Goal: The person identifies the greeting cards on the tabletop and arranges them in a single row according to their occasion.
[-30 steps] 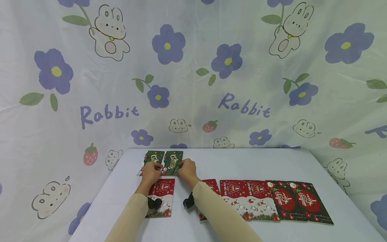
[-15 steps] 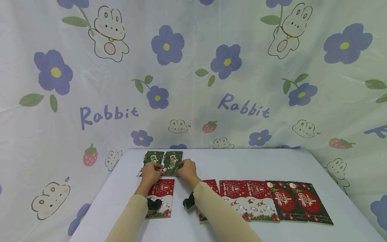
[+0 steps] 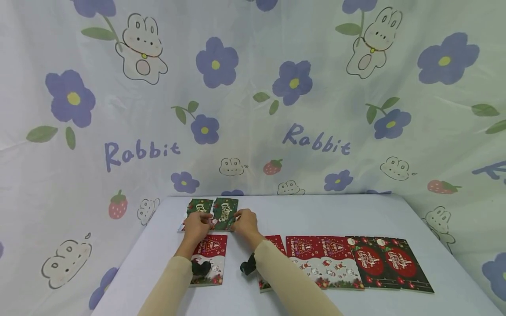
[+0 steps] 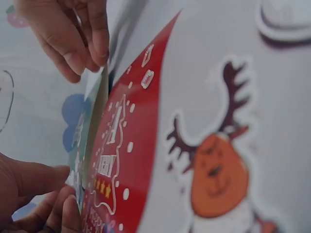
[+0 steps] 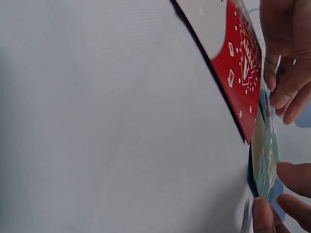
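A green booklet (image 3: 224,212) with Christmas lettering is at the far left of the table in the head view. My left hand (image 3: 197,227) pinches its left edge, while my right hand (image 3: 246,224) pinches its lower right edge. In the right wrist view, thumb and fingers meet at the corner of the green booklet (image 5: 268,167), whose pale underside shows. A second green booklet (image 3: 200,205) is just to the left, partly covered by my left hand. Nearer me, below my left hand, a red and white booklet (image 3: 216,256) lies on the table, partly hidden by the wrist.
Right of my right forearm lie two red and white booklets (image 3: 331,259) side by side, then two dark booklets (image 3: 403,263) with red circles. Another red booklet (image 3: 276,242) is partly under the right sleeve. A patterned curtain (image 3: 253,109) hangs behind the white table (image 3: 316,215).
The head view has shifted slightly. Both hands keep their hold on the green booklet with hardly any visible movement.
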